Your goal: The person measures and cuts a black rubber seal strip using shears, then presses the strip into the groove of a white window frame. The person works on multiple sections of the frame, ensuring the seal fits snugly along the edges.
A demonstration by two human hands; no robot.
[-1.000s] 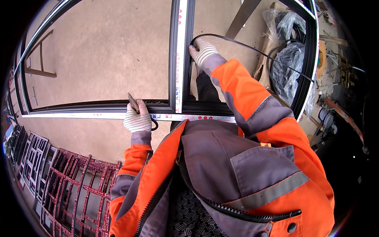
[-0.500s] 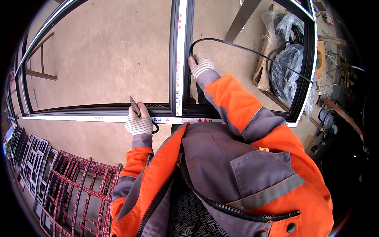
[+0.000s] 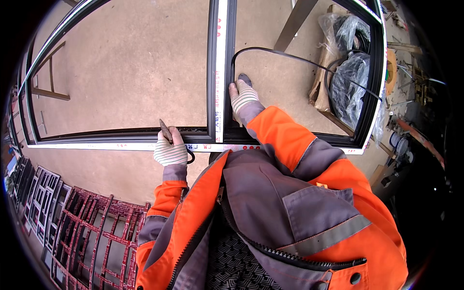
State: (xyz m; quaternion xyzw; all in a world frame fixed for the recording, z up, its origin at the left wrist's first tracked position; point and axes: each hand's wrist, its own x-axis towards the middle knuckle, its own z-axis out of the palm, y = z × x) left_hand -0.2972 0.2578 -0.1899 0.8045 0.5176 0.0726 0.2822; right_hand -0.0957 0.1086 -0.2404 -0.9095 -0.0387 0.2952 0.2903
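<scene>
- My left hand (image 3: 170, 151) rests closed on the near rail of the window frame (image 3: 121, 137). It grips a small dark tool (image 3: 165, 130), whose tip points away from me. I judge this hand should keep the frame steady and not slide.
- The frame lies flat over the concrete floor (image 3: 125, 72), and its middle bar (image 3: 221, 72) runs from near to far between my hands.
- My right hand (image 3: 243, 96) lies just right of the middle bar, fingers flat and together, pressing the black rubber gasket (image 3: 290, 54) down along the bar's edge.
- From the fingertips the gasket curves far and right, toward the black coil in plastic bags (image 3: 350, 77).
- To do this well, I think the press should go in short pieces with no stretching, and the loose loop must stay free of twist.
</scene>
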